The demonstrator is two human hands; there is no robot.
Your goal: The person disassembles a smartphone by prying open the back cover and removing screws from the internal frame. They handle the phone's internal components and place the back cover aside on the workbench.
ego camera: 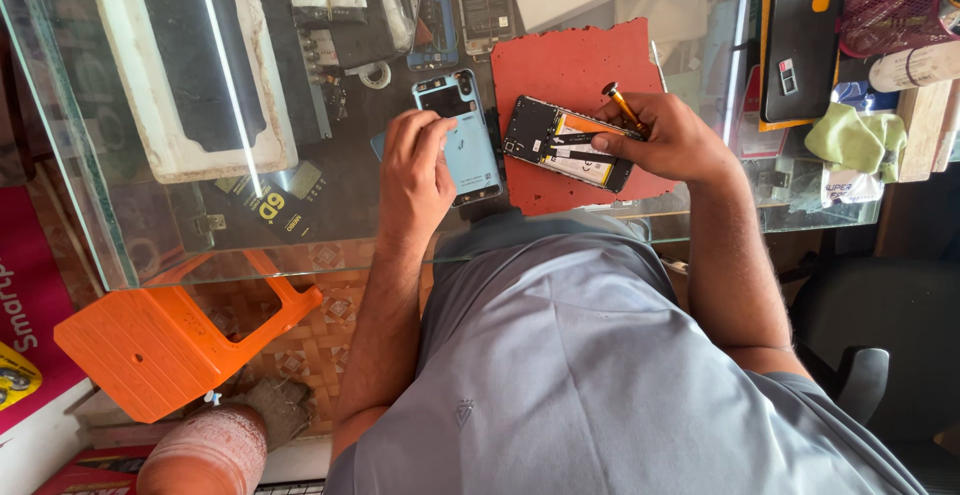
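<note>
The left hand (415, 170) rests its fingers narrow on a light blue phone back cover (462, 135) lying on the glass worktop (150, 225). The right hand (670, 140), fingers closed around an orange-handled screwdriver (622, 105), works over the opened phone (568, 142) on a red mat (580, 60) just beside the cover.

Orange stool (165, 340), green cloth (855, 140), black chair (880, 345).

Glossy glass counter (130, 225), matt red mat (570, 65), plastic stool (160, 345).
</note>
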